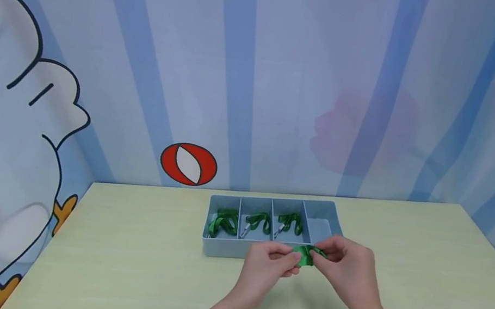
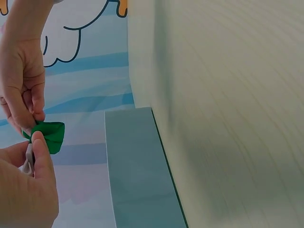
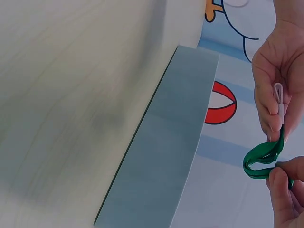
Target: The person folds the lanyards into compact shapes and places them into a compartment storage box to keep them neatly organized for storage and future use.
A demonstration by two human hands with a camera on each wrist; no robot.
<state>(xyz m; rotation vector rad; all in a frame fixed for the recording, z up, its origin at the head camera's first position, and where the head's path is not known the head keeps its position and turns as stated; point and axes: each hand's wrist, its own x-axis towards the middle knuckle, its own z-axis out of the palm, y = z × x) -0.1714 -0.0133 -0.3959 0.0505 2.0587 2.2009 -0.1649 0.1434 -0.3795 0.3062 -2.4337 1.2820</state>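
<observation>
A folded green lanyard (image 1: 304,255) is stretched between my two hands, above the front edge of a grey-blue divided tray (image 1: 226,249). My left hand (image 1: 261,267) pinches one end between thumb and fingers; a pale clip (image 3: 280,107) lies along its fingers in the right wrist view. With thumb and fingertips, my right hand (image 1: 351,272) grips the other end, near the tray's right compartment. The ribbon bends in a loop in the right wrist view. Folded green lanyards (image 1: 224,222) lie in the tray's three left compartments, some with silvery clips showing.
The tray stands near the back of a pale yellow-green table (image 1: 134,261). Behind it rises a printed backdrop (image 1: 277,99) with blue stripes and cartoon figures. Parts of the tray's right compartment are hidden by my right hand.
</observation>
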